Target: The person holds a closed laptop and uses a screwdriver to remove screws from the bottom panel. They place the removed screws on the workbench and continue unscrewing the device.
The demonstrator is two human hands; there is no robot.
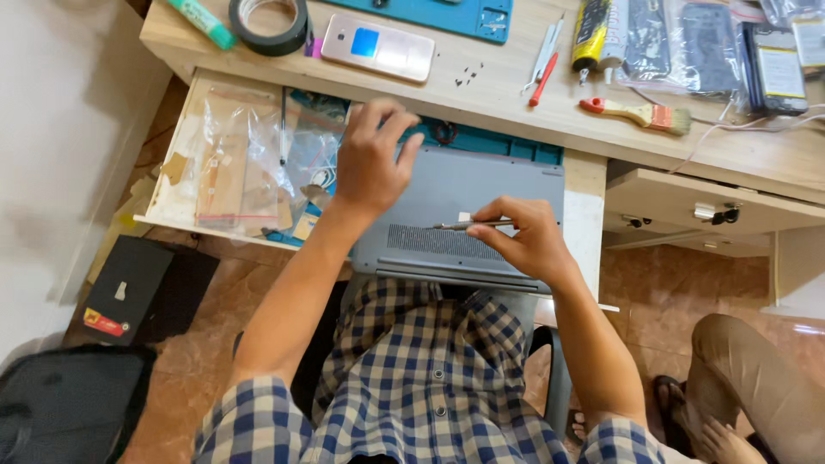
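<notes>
Seemingly mid-job, the head view looks down on a grey laptop (464,206) lying upside down on a pulled-out drawer at the near edge of the wooden counter (516,103), its vent grille facing the person's lap. The left hand (371,159) rests on the laptop's far left corner, fingers (391,120) spread and slightly curled, not pinching anything. The right hand (526,236) sits over the near right part of the base, fingers pressed together around a slim metal screwdriver (468,225) that lies almost level, its tip pointing left across the grille. A small pale tab (464,216) shows just beside the tool's shaft. To do this well, I judge the left hand should bear down firmly so the laptop cannot slide on the drawer, and the tool ought to stand upright on a screw rather than sideways, with light, steady pressure so the head is not stripped. Left of the laptop lie clear plastic bags (236,159) in the drawer. On the far counter sit a pink phone (378,47), a roll of dark tape (269,24), tiny black screws (468,76) lying loose, a red-handled brush (636,113) and a blue mat (447,13); loosened screws are best kept grouped there.
</notes>
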